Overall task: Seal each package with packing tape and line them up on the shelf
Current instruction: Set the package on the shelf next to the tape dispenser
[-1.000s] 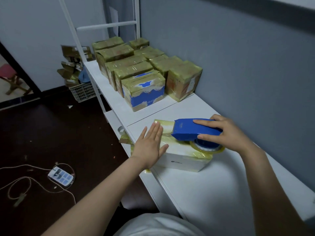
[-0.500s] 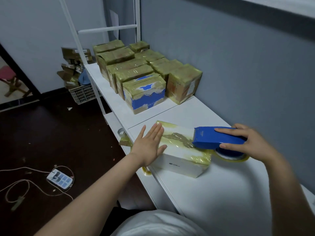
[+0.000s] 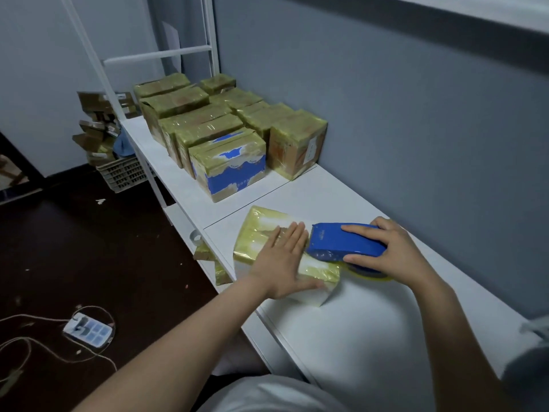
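Sealing one package [image 3: 258, 230] with tape.
The left fingers [image 3: 292, 237] lie flat on it; the right fingers [image 3: 359, 229] grip the tape dispenser [image 3: 332, 245] beside them; tearing off probably comes next.

I saw a white shelf [image 3: 371, 316]. Taped boxes [image 3: 225, 135] crowded its far end; one package [image 3: 261, 233] lay at its front edge.

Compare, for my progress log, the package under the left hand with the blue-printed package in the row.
The white package lies flat and alone; the blue-printed package stands upright in the row. The left hand rests on the white package; nothing touches the blue-printed package. Both wear yellowish tape.
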